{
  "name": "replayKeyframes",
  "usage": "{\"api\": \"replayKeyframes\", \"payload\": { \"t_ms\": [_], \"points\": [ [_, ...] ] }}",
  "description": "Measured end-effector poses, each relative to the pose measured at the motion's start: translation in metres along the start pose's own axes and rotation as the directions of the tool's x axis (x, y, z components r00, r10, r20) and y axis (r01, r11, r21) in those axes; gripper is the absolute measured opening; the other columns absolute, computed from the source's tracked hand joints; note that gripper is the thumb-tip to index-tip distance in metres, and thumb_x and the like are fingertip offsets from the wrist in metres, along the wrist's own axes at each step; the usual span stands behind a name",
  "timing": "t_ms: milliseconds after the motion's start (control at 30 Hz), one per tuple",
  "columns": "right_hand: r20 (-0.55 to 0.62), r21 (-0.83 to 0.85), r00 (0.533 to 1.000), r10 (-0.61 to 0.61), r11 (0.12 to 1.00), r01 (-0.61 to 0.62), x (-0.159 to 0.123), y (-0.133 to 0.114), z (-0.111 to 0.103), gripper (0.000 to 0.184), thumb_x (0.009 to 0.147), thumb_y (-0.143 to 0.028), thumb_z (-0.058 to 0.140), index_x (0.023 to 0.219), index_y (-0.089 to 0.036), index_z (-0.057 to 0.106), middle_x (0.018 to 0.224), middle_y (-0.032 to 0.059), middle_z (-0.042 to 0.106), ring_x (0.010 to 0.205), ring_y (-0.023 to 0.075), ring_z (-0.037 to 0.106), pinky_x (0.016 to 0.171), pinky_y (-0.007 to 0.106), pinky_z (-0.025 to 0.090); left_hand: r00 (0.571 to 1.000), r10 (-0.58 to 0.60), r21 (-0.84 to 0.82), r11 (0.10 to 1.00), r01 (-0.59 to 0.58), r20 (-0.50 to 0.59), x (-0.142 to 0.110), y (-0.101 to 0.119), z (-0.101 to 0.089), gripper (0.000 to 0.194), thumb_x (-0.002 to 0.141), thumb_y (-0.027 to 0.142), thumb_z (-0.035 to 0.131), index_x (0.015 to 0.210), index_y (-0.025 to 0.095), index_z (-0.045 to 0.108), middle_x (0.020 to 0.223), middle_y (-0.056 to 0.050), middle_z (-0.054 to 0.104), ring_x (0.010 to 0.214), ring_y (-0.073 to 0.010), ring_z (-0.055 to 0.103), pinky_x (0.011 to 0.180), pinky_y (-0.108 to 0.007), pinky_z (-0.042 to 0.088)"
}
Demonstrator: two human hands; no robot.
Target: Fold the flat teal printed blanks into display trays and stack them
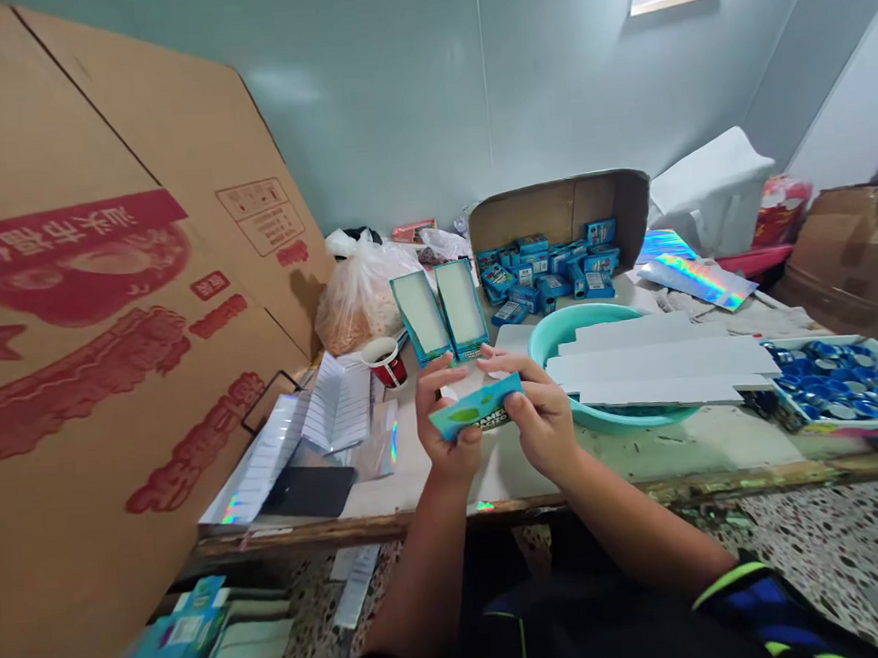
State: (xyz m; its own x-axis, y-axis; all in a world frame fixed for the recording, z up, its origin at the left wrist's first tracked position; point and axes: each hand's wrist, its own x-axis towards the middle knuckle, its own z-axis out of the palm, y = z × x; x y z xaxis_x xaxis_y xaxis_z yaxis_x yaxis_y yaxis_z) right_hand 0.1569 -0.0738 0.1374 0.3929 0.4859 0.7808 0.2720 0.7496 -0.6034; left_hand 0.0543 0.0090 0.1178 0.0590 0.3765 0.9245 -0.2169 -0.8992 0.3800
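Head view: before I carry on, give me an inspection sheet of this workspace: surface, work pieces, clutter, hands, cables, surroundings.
Surface: pale worktop, dark marks, worn front edge.
Work pieces: blue-green carton held up; two blue-edged trays standing beyond it; small blue boxes piled at the mouth of an open cardboard box; white strips across a turquoise basin.
Clutter: papers, cup, dark flat slab and plastic bag, all toward the left.
Hands: left hand and right hand grip the blue-green carton between them.
Cables: nothing seen.
Surroundings: large red-printed box at left, pale wall behind, speckled floor below.
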Motion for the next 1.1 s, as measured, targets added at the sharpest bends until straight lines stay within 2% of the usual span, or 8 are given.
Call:
{"api": "replayKeyframes", "payload": {
  "t_ms": [67,167,267,433,667,800,933,1100],
  "points": [
    [-0.06,0.079,0.993,0.099,0.992,-0.094,-0.015,0.01,0.002,0.018,0.098,-0.041,0.064,0.105,-0.03,0.077,0.129,0.006,0.069,0.119,0.0263,0.066,0.103,0.046,0.053,0.994,-0.084,0.04,0.995,0.087,-0.07,-0.017,0.002,-0.002,0.028,0.094,0.048,0.062,0.108,0.025,0.067,0.116,-0.007,0.067,0.126,-0.0292,0.061,0.109,-0.05,0.049],
    [-0.122,0.275,0.953,0.278,0.932,-0.237,-0.05,0.029,0.001,0.073,0.091,-0.035,0.074,0.155,-0.045,0.04,0.149,0.0059,0.055,0.12,0.0224,0.064,0.102,0.043,0.054,0.955,-0.268,0.083,0.956,0.28,-0.129,-0.052,0.005,-0.01,0.051,0.088,0.034,0.067,0.137,0.03,0.054,0.152,-0.009,0.051,0.143,-0.0283,0.048,0.118,-0.047,0.041],
    [-0.05,0.361,0.857,0.513,0.809,-0.464,-0.092,0.045,-0.009,0.081,0.086,-0.035,0.078,0.156,-0.042,0.038,0.156,0.0056,0.05,0.138,0.024,0.052,0.117,0.047,0.042,0.83,-0.557,0.04,0.829,0.557,-0.003,-0.094,0.008,-0.025,0.075,0.089,0.032,0.063,0.157,0.033,0.032,0.167,-0.008,0.034,0.152,-0.0266,0.038,0.121,-0.044,0.039],
    [0.228,0.124,0.632,0.74,0.622,-0.773,-0.144,0.054,-0.032,0.053,0.076,-0.034,0.08,0.127,-0.029,0.066,0.16,0.0093,0.044,0.149,0.0303,0.04,0.121,0.051,0.036,0.68,-0.667,0.201,0.742,0.639,0.303,-0.148,0.017,-0.058,0.031,0.094,0.036,0.061,0.124,0.027,0.064,0.16,-0.01,0.044,0.152,-0.0314,0.038,0.124,-0.055,0.034],
    [0.339,-0.683,0.766,0.546,0.703,-0.198,-0.146,0.026,-0.042,0.029,0.084,-0.027,0.078,0.111,-0.024,0.071,0.151,0.0154,0.05,0.145,0.0333,0.044,0.117,0.053,0.039,0.704,-0.708,0.353,0.672,0.651,0.051,-0.163,0.021,-0.053,0.037,0.09,0.028,0.067,0.126,0.026,0.058,0.152,-0.013,0.048,0.145,-0.0294,0.045,0.123,-0.054,0.035],
    [0.632,-0.743,0.586,0.506,0.61,0.275,-0.136,0.006,-0.031,0.041,0.098,-0.017,0.057,0.139,-0.018,0.06,0.133,0.0163,0.067,0.126,0.0311,0.06,0.121,0.055,0.031,0.617,-0.787,0.339,0.576,0.744,-0.016,-0.162,0.022,-0.045,0.066,0.087,0.022,0.068,0.148,0.028,0.043,0.159,-0.014,0.041,0.152,-0.0296,0.037,0.128,-0.054,0.027],
    [0.617,-0.785,0.393,0.682,0.496,0.372,-0.116,-0.001,-0.023,0.023,0.096,-0.01,0.052,0.107,-0.01,0.072,0.096,0.0134,0.075,0.094,0.0277,0.07,0.114,0.048,0.038,0.552,-0.828,0.063,0.559,0.827,0.1,-0.161,0.029,-0.06,0.09,0.085,0.031,0.073,0.159,0.032,0.022,0.163,-0.015,0.038,0.151,-0.0292,0.041,0.125,-0.053,0.034],
    [0.609,-0.788,0.518,0.6,0.531,0.311,-0.097,-0.019,-0.028,0.023,0.1,-0.015,0.049,0.095,-0.021,0.071,0.088,0.0039,0.074,0.085,0.0216,0.069,0.116,0.048,0.031,0.44,-0.885,-0.238,0.399,0.886,0.151,-0.154,0.038,-0.079,0.07,0.095,0.072,0.045,0.153,0.033,0.041,0.155,-0.011,0.053,0.141,-0.0289,0.055,0.109,-0.052,0.053]
  ]
}}
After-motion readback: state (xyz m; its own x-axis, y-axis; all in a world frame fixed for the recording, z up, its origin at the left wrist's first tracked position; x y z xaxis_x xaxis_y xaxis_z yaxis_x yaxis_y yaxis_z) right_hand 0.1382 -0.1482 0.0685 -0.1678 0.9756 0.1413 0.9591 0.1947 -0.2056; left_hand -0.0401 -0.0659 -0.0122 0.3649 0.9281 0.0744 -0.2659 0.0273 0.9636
